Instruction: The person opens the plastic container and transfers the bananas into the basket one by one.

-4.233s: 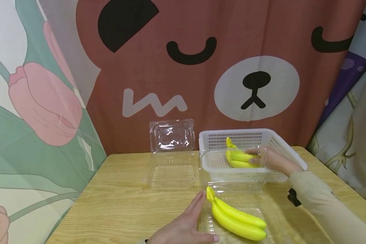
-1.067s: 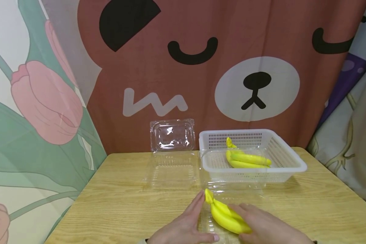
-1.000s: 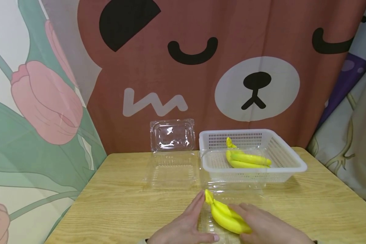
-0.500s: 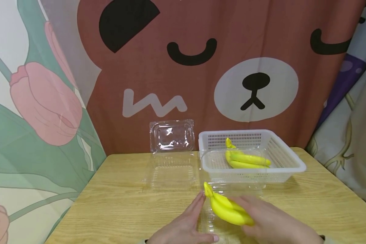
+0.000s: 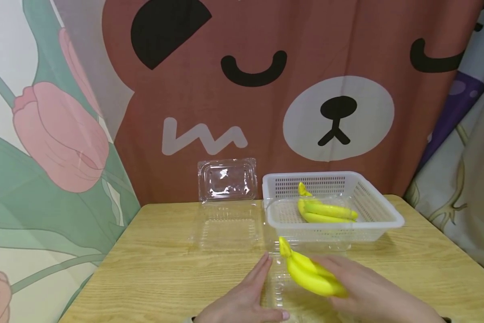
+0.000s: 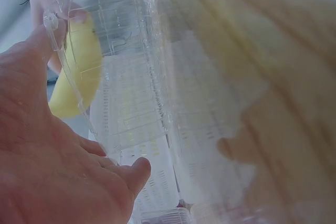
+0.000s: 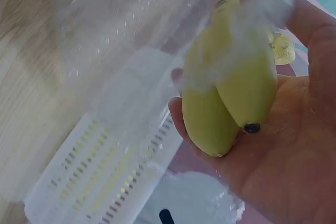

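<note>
A yellow bunch of bananas (image 5: 310, 276) is gripped in my right hand (image 5: 371, 287), stem end up and to the left, over the near clear plastic clamshell container (image 5: 279, 294). In the right wrist view, the thumb and fingers wrap round the bunch (image 7: 205, 114), whose blunt ends face the camera. My left hand (image 5: 237, 294) rests with straight fingers against that container's left side, its thumb along the front. The left wrist view shows this hand (image 6: 58, 166) right beside the clear wall (image 6: 126, 77), with the bananas beyond it.
Behind the near container stands a white perforated basket (image 5: 389, 213) holding more bananas (image 5: 330, 211). The near container's raised lid overlaps its front. To the left lies another opened clear container (image 5: 229, 233), its lid (image 5: 227, 179) upright against the printed curtain (image 5: 185, 98).
My right hand went from the bananas in the basket to the bunch in the near container, gripped it, then raised it slightly and moved it right. My left hand stayed put.
</note>
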`<state>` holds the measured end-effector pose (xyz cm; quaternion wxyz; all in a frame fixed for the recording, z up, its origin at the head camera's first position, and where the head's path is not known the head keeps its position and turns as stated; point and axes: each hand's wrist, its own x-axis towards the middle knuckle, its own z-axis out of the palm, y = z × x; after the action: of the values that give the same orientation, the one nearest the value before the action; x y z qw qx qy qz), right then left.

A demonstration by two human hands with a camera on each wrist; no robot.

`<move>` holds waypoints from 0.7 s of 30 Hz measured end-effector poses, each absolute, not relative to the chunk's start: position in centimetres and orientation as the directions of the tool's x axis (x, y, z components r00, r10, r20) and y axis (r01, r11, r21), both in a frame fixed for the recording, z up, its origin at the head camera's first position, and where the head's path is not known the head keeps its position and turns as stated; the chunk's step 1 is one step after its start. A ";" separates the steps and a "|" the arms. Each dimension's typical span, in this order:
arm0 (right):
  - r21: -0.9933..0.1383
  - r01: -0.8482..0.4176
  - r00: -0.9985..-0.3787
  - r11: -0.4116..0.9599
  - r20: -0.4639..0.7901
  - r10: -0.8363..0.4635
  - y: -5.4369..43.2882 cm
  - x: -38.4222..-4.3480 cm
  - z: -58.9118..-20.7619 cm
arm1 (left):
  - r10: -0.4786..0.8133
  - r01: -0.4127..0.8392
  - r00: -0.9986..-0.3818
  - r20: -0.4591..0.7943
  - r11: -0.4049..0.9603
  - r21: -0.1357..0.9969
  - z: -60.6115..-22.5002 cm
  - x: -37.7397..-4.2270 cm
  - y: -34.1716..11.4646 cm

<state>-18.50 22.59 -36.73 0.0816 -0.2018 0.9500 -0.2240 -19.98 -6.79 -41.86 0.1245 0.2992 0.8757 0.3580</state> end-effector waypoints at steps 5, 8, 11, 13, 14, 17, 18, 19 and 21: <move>-0.452 -0.315 -0.920 0.835 -0.070 -0.385 23.9 -18.0 -36.3 | 0.613 0.439 -0.790 -0.001 0.568 0.696 -41.9 -20.0 -6.8; -0.419 -0.322 -0.926 0.849 -0.045 -0.374 24.9 -17.8 -36.2 | 0.609 0.444 -0.793 0.003 0.575 0.687 -41.9 -20.0 -6.8; -0.422 -0.262 -0.944 0.868 -0.073 -0.321 25.9 -17.7 -36.1 | 0.604 0.442 -0.797 -0.001 0.584 0.681 -41.8 -20.0 -6.9; -0.415 -0.219 -0.955 0.883 -0.096 -0.282 26.6 -17.6 -36.0 | 0.604 0.435 -0.797 -0.008 0.584 0.685 -41.7 -20.0 -6.9; -0.397 -0.229 -0.955 0.889 -0.084 -0.284 27.1 -17.5 -36.0 | 0.603 0.432 -0.797 -0.011 0.584 0.687 -41.7 -20.0 -6.9; -0.371 -0.220 -0.961 0.902 -0.076 -0.265 28.5 -17.3 -36.0 | 0.605 0.430 -0.796 -0.013 0.580 0.692 -41.6 -19.9 -6.9; -0.369 -0.218 -0.962 0.903 -0.075 -0.263 29.0 -17.3 -36.0 | 0.606 0.430 -0.795 -0.013 0.579 0.693 -41.6 -19.9 -6.8; -0.359 -0.227 -0.962 0.905 -0.063 -0.267 29.6 -17.3 -36.1 | 0.607 0.432 -0.794 -0.011 0.578 0.692 -41.6 -19.9 -6.8; -0.342 -0.215 -0.967 0.915 -0.054 -0.247 30.5 -17.1 -36.2 | 0.609 0.434 -0.793 -0.009 0.575 0.693 -41.7 -19.9 -6.8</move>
<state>-17.12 30.52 -36.21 0.0479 -0.1182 0.9773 -0.1693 -19.92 -6.77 -41.67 0.1240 0.2968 0.8788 0.3526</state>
